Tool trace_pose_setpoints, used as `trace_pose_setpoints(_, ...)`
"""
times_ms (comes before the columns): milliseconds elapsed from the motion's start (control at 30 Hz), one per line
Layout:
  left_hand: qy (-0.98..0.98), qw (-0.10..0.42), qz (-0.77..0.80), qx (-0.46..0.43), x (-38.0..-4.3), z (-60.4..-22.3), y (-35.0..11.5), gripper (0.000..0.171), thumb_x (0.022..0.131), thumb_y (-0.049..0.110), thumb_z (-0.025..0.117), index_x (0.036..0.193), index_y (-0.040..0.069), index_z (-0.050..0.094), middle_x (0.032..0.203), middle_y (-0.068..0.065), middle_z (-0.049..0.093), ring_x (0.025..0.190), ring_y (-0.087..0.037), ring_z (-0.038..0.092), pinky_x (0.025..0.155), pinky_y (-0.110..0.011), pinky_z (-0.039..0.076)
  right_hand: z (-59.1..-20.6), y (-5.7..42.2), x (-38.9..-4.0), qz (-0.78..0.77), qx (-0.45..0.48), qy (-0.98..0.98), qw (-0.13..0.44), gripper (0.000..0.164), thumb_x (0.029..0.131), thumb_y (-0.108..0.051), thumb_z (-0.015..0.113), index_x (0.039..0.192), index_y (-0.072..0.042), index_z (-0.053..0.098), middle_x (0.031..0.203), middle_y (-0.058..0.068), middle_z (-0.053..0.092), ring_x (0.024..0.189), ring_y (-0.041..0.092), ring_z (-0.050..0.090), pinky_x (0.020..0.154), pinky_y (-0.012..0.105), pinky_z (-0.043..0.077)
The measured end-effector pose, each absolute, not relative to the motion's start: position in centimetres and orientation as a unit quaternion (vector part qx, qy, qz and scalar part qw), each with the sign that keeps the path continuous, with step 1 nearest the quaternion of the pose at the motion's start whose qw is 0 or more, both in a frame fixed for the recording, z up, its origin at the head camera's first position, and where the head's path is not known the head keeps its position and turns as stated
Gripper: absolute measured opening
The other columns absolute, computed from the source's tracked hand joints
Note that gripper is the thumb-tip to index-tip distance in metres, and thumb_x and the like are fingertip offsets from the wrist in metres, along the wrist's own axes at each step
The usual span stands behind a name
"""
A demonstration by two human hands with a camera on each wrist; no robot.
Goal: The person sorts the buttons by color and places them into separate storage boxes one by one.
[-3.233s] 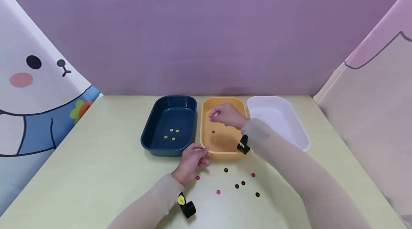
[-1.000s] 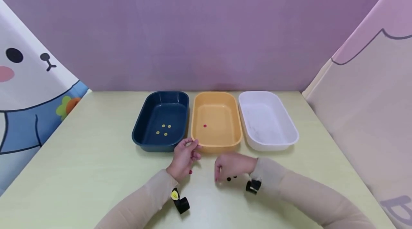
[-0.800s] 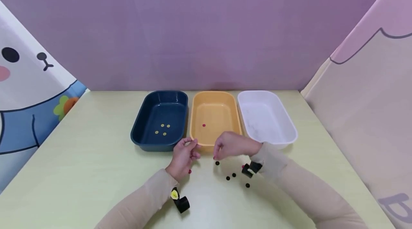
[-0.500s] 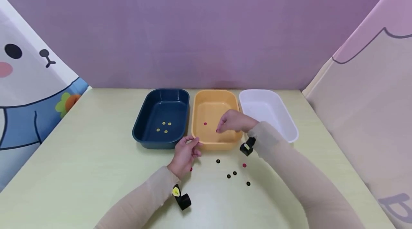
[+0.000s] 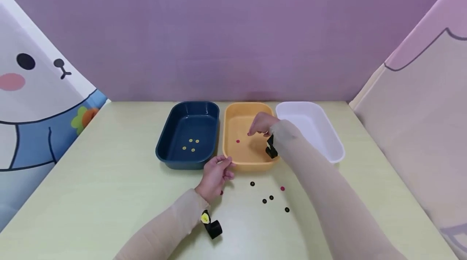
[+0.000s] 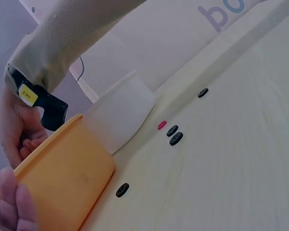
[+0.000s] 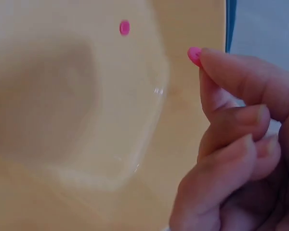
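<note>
Left navy tray [image 5: 193, 124]: four yellow buttons [image 5: 197, 141] | orange tray [image 5: 233, 122]: one pink button [image 5: 238, 141]; my left hand [image 5: 214, 175] pinches its rim | my right hand [image 5: 263, 123], farther in than before, pinches another pink button [image 7: 194, 56]

Over the orange rectangular plastic tray [image 5: 244, 152], room lay at far left; the left hand [image 5: 217, 175] blocked its near-left corner, the beige right sleeve [image 5: 324, 181] apparently its right rim.

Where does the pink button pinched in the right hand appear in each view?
Head: the pink button is slightly right of and below centre, in the right hand.
Left wrist: not visible; another pink button lies on the table.
Right wrist: upper part, right of centre.
Shared landmark: the orange tray.
</note>
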State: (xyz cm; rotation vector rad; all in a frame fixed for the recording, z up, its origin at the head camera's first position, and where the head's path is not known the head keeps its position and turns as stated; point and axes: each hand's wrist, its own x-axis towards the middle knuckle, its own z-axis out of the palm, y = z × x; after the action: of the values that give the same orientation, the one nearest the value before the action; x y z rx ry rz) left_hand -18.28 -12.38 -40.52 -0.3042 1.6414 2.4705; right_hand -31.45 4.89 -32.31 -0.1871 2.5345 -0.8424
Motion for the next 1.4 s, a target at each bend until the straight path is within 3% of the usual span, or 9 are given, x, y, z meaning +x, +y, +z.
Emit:
trace_pose_setpoints(200,0.563,0.104,0.813,-0.102,-18.1,-40.4,-12.7,0.007,0.097,0.003,0.052,0.100,-0.003,0.053,0.071,0.000,0.064,0.049,-0.005,0.051,0.053,-0.020,0.045,-32.8,4.8,-32.5,-0.235,-0.081,0.940,0.235,0.044,0.085,-0.017,0.071,0.053,-0.015,0.041,0.050,-0.004,0.032,0.042,0.006,0.030,0.046,0.021,0.043)
trace_pose_setpoints(333,0.565,0.117,0.811,-0.098,-18.0,-40.3,-12.7,0.006,0.097,0.004,0.052,0.098,-0.002,0.054,0.071,0.001,0.065,0.049,-0.004,0.051,0.052,-0.018,0.044,-33.5,4.9,-33.2,-0.232,-0.077,0.940,0.239,0.047,0.084,-0.017,0.071,0.051,-0.015,0.037,0.049,-0.004,0.031,0.041,0.006,0.030,0.046,0.021,0.044)
trace_pose_setpoints(667,0.559,0.121,0.816,-0.080,-17.6,-40.8,-12.1,0.004,0.097,0.002,0.053,0.096,-0.001,0.050,0.071,-0.001,0.065,0.047,-0.005,0.053,0.051,-0.018,0.046,-35.8,5.2,-33.9,-0.244,-0.081,0.933,0.250,0.047,0.079,-0.013,0.073,0.048,-0.015,0.038,0.047,-0.005,0.033,0.038,0.007,0.038,0.045,0.021,0.044)
trace_pose_setpoints(900,0.568,0.128,0.808,-0.087,-17.3,-40.7,-12.1,0.008,0.097,0.003,0.053,0.098,0.003,0.045,0.070,-0.001,0.066,0.045,-0.005,0.054,0.048,-0.019,0.046,-36.9,4.9,-33.6,-0.251,-0.072,0.930,0.259,0.049,0.079,-0.014,0.075,0.048,-0.015,0.037,0.046,-0.005,0.032,0.039,0.007,0.036,0.043,0.020,0.039)
trace_pose_setpoints(1233,0.572,0.130,0.806,-0.084,-17.4,-40.7,-11.7,0.009,0.097,0.003,0.053,0.099,0.003,0.044,0.070,-0.001,0.066,0.045,-0.005,0.054,0.048,-0.019,0.046,-37.5,5.7,-33.8,-0.232,-0.062,0.939,0.247,0.051,0.075,-0.017,0.079,0.046,-0.015,0.038,0.045,-0.005,0.034,0.037,0.007,0.039,0.042,0.020,0.041)
trace_pose_setpoints(1400,0.577,0.139,0.801,-0.084,-17.5,-40.9,-11.5,0.009,0.098,0.004,0.052,0.100,0.004,0.044,0.070,-0.002,0.066,0.045,-0.006,0.054,0.048,-0.019,0.047,-36.9,6.2,-33.1,-0.249,-0.046,0.936,0.243,0.034,0.076,-0.009,0.074,0.054,-0.011,0.049,0.050,-0.004,0.038,0.041,0.007,0.041,0.044,0.020,0.043)
